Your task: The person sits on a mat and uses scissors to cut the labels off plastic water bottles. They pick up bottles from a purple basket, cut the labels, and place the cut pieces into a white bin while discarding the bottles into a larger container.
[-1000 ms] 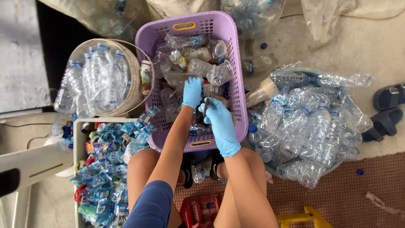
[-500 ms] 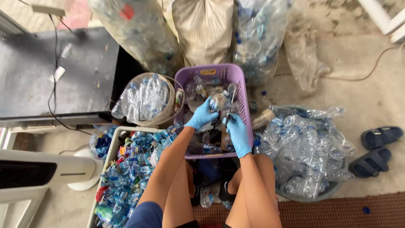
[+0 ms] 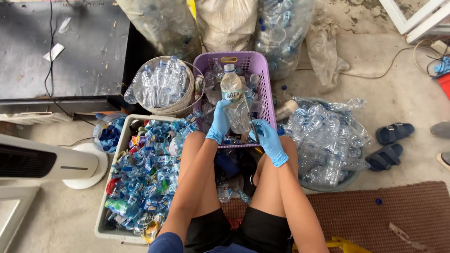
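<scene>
A clear plastic water bottle (image 3: 233, 96), empty, with a white cap and a paper label near its shoulder, was held upright above the purple plastic basket (image 3: 266, 89) that sat on the floor between the seated person's knees. The left hand (image 3: 219, 122), in a blue glove, had its fingers wrapped around the bottle's lower body; the right hand (image 3: 268, 139), also gloved in blue, had its fingers closed on a thin dark tool (image 3: 252, 122), seemingly a blade, laid against the bottle's side. The bottle looked very light, thin-walled and easily dented, smooth enough to slip in a glove, so the firmer places to grip appeared to be the ribbed lower body or the stiff neck under the cap. The basket beneath it held more clear bottles. To the person's left, a pale rectangular tub (image 3: 102, 213) was heaped with crumpled blue labels (image 3: 145, 173), and a round bucket (image 3: 183, 100) held bottles stacked upright. To the right, a round basin (image 3: 328, 186) was piled with clear stripped bottles (image 3: 323, 136). Large sacks of bottles (image 3: 281, 28) stood just behind the basket, crowding it. A white fan base (image 3: 86, 166) stood at the far left, a pair of dark sandals (image 3: 391, 143) lay at the right, and a brown mat (image 3: 398, 211) covered the concrete floor (image 3: 403, 84) nearby.
</scene>
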